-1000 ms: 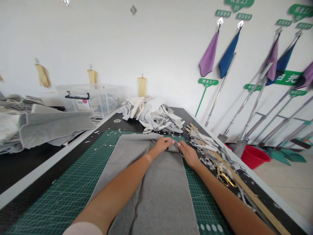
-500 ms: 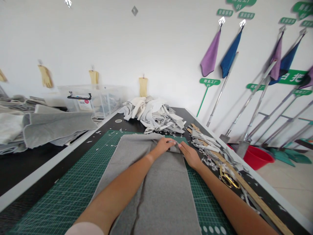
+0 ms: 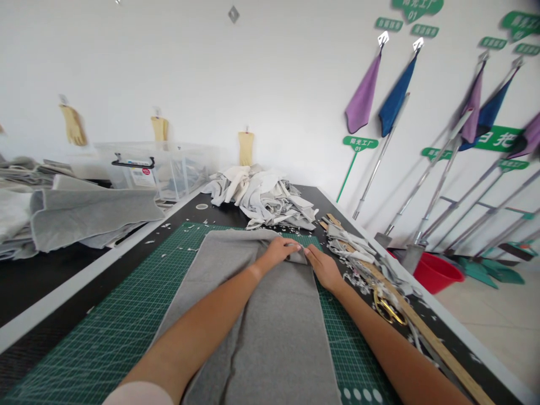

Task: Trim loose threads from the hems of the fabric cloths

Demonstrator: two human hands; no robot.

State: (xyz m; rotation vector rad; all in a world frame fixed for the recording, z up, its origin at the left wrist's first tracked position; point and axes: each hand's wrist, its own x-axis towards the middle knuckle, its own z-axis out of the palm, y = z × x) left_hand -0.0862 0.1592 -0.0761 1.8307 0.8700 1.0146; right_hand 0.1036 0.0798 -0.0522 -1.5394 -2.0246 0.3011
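A long grey cloth strip (image 3: 274, 337) lies lengthwise on a green cutting mat (image 3: 126, 320), its far end folded back into a flap (image 3: 295, 256). My left hand (image 3: 276, 251) rests on the fold, fingers closed on the cloth. My right hand (image 3: 323, 269) meets it from the other side, its fingertips pinching the flap's edge. Just beyond my right forearm lie brass-handled scissors (image 3: 388, 310) on a long wooden ruler (image 3: 426, 332), among pale fabric scraps. Part of the cloth's far end is hidden under my fingers.
A heap of pale fabric offcuts (image 3: 261, 197) sits beyond the mat on the black table (image 3: 219, 205). Folded grey cloths (image 3: 88, 216) and a transparent plastic box (image 3: 156, 171) stand at left. A red basin (image 3: 436, 273) and wall-mounted mops (image 3: 476, 180) stand at right.
Both hands stay on the fold with little movement. The whole view shifts slightly, and the scissors and red basin sit a little differently in the picture.
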